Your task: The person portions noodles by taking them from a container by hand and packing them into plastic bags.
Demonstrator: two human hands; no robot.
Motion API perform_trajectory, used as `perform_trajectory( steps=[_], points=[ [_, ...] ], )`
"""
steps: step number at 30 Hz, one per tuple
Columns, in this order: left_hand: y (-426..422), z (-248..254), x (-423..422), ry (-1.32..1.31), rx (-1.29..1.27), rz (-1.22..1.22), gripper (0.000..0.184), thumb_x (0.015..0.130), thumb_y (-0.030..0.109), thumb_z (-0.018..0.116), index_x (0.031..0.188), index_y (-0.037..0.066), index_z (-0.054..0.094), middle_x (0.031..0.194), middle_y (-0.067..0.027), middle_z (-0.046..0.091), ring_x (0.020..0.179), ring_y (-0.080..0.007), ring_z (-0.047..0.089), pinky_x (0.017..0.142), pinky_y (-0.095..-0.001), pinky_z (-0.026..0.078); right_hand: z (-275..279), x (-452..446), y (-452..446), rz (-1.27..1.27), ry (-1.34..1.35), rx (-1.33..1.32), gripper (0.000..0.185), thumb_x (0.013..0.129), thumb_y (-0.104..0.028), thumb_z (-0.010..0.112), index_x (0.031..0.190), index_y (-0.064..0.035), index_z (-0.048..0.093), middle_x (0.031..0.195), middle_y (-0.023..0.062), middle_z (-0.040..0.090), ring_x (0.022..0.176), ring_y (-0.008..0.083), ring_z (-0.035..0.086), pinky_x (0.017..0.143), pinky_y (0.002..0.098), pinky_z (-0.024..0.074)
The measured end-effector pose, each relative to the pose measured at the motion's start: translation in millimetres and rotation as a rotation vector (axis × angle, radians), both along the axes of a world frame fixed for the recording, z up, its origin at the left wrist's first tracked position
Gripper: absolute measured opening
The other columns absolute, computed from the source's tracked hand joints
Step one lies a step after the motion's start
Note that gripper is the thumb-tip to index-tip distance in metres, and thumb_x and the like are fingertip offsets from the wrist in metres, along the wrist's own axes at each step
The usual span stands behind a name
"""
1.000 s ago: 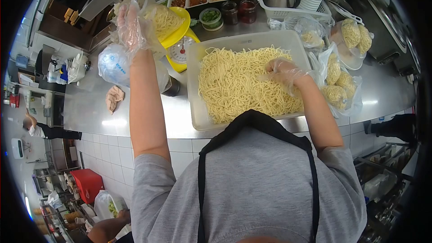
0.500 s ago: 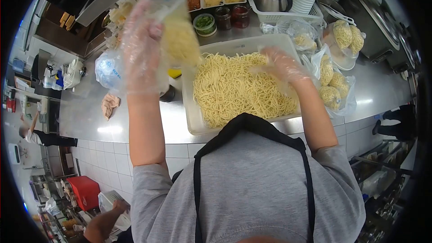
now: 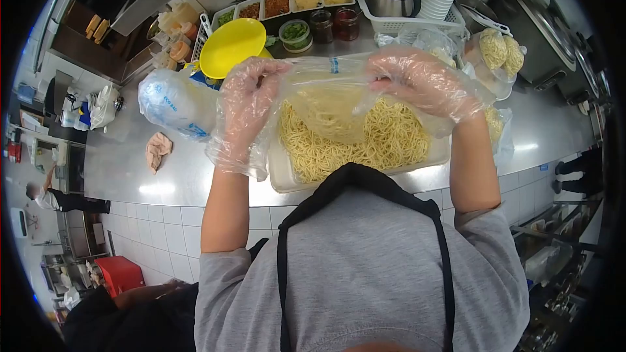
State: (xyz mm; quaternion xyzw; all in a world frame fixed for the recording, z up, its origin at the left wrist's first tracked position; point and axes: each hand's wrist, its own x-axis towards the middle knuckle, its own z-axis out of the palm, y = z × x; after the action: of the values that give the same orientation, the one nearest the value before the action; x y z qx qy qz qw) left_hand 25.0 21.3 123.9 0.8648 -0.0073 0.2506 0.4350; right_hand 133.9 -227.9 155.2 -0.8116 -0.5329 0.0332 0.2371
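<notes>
My left hand (image 3: 251, 101) and my right hand (image 3: 420, 81), both in clear plastic gloves, pinch the two upper corners of a clear plastic bag (image 3: 329, 107). The bag is stretched wide between them, with pale noodles sagging in its lower part. It hangs over a white tub (image 3: 282, 179) spread with cooked noodles (image 3: 391, 140). The fingers of both hands are closed on the plastic, and the bag covers the far part of the tub.
A yellow bowl (image 3: 231, 49), a roll of plastic bags (image 3: 176, 101) and a crumpled cloth (image 3: 158, 151) are on the left. Jars (image 3: 321, 26) and topping containers (image 3: 277, 4) line the back. Bagged noodles (image 3: 499, 52) and a basket (image 3: 417, 25) stand right. Another person (image 3: 130, 313) is at lower left.
My left hand has brought the bag down and right, over the tub. My right hand has left the noodles and taken the bag's other corner. A person has come closer at lower left.
</notes>
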Motion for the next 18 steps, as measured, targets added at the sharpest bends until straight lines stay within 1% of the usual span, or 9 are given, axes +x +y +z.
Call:
perform_trajectory(
  steps=[1, 3, 4, 6, 10, 12, 16, 17, 18],
  points=[
    [-1.1, 2.5, 1.7, 0.002, 0.000, -0.003, 0.024, 0.073, -0.002, 0.049, 0.091, 0.003, 0.064, 0.088, -0.0088, 0.062, 0.065, -0.0170, 0.054, 0.065, -0.0284, 0.045, -1.5, -0.2, 0.5, -0.003, 0.002, 0.000, 0.030, 0.084, -0.024, 0.061, 0.109, -0.0080, 0.057, 0.105, 0.0121, 0.058, 0.095, 0.0266, 0.057, 0.082, 0.0356, 0.0467],
    [-5.8, 15.1, 4.0, -0.043, 0.223, 0.042, 0.014, 0.071, -0.002, 0.051, 0.079, 0.001, 0.062, 0.076, -0.0117, 0.057, 0.069, -0.0254, 0.055, 0.066, -0.0329, 0.045, -5.9, -0.5, 2.5, -0.007, -0.056, 0.217, 0.022, 0.085, -0.019, 0.058, 0.103, -0.0042, 0.057, 0.103, 0.0117, 0.058, 0.094, 0.0269, 0.057, 0.081, 0.0357, 0.0464],
    [-6.0, 21.5, 3.6, -0.048, 0.224, 0.040, 0.014, 0.071, -0.002, 0.051, 0.079, 0.001, 0.062, 0.076, -0.0117, 0.057, 0.069, -0.0254, 0.055, 0.066, -0.0329, 0.045, -7.2, 1.4, 2.2, -0.010, -0.060, 0.219, 0.022, 0.085, -0.019, 0.058, 0.103, -0.0042, 0.057, 0.103, 0.0117, 0.058, 0.094, 0.0269, 0.057, 0.081, 0.0357, 0.0464],
    [-4.9, 35.6, -0.4, -0.182, 0.534, 0.057, 0.008, 0.071, -0.002, 0.053, 0.076, 0.000, 0.059, 0.073, -0.0129, 0.053, 0.074, -0.0297, 0.055, 0.067, -0.0349, 0.044, -8.1, 6.2, 2.0, 0.004, 0.139, 0.400, 0.019, 0.085, -0.013, 0.058, 0.102, -0.0038, 0.057, 0.106, 0.0112, 0.057, 0.096, 0.0263, 0.057, 0.084, 0.0358, 0.0456],
    [-9.5, 48.7, -18.8, -0.097, 0.445, -0.037, 0.008, 0.071, 0.000, 0.055, 0.078, 0.000, 0.059, 0.077, -0.0142, 0.053, 0.078, -0.0319, 0.054, 0.070, -0.0362, 0.044, -5.1, 5.7, 4.1, 0.000, 0.177, 0.315, 0.028, 0.082, -0.007, 0.058, 0.110, -0.0063, 0.055, 0.109, 0.0094, 0.055, 0.095, 0.0251, 0.057, 0.086, 0.0343, 0.0451],
    [0.5, 28.6, -15.2, 0.133, 0.583, -0.188, 0.011, 0.073, 0.004, 0.057, 0.084, 0.002, 0.060, 0.084, -0.0155, 0.053, 0.080, -0.0318, 0.055, 0.071, -0.0362, 0.045, -31.0, 7.4, 11.6, -0.070, -0.079, -0.026, 0.034, 0.080, -0.004, 0.059, 0.114, -0.0068, 0.054, 0.107, 0.0078, 0.055, 0.094, 0.0234, 0.057, 0.085, 0.0322, 0.0459],
    [1.7, 18.6, -16.5, 0.351, 0.442, -0.284, 0.016, 0.074, 0.009, 0.061, 0.089, 0.003, 0.060, 0.088, -0.0160, 0.053, 0.083, -0.0313, 0.055, 0.073, -0.0374, 0.046, -51.6, -13.9, 21.2, -0.042, -0.132, 0.123, 0.033, 0.081, -0.007, 0.060, 0.113, -0.0081, 0.055, 0.104, 0.0065, 0.056, 0.096, 0.0223, 0.056, 0.083, 0.0314, 0.0465],
    [8.9, 8.6, -10.3, 0.208, 0.584, -0.248, 0.018, 0.074, 0.011, 0.064, 0.090, 0.003, 0.060, 0.089, -0.0155, 0.053, 0.083, -0.0308, 0.055, 0.074, -0.0383, 0.046, -49.7, -11.2, 26.1, -0.107, 0.213, 0.115, 0.032, 0.081, -0.010, 0.062, 0.112, -0.0084, 0.056, 0.106, 0.0064, 0.057, 0.098, 0.0210, 0.055, 0.084, 0.0314, 0.0465],
    [13.9, 2.9, -6.3, 0.064, 0.719, -0.209, 0.021, 0.073, 0.013, 0.066, 0.091, 0.004, 0.060, 0.091, -0.0150, 0.054, 0.083, -0.0303, 0.056, 0.075, -0.0391, 0.046, -48.7, -4.8, 27.0, -0.132, 0.389, 0.106, 0.032, 0.080, -0.012, 0.063, 0.112, -0.0086, 0.057, 0.107, 0.0063, 0.057, 0.100, 0.0204, 0.055, 0.084, 0.0313, 0.0465]
  ],
)
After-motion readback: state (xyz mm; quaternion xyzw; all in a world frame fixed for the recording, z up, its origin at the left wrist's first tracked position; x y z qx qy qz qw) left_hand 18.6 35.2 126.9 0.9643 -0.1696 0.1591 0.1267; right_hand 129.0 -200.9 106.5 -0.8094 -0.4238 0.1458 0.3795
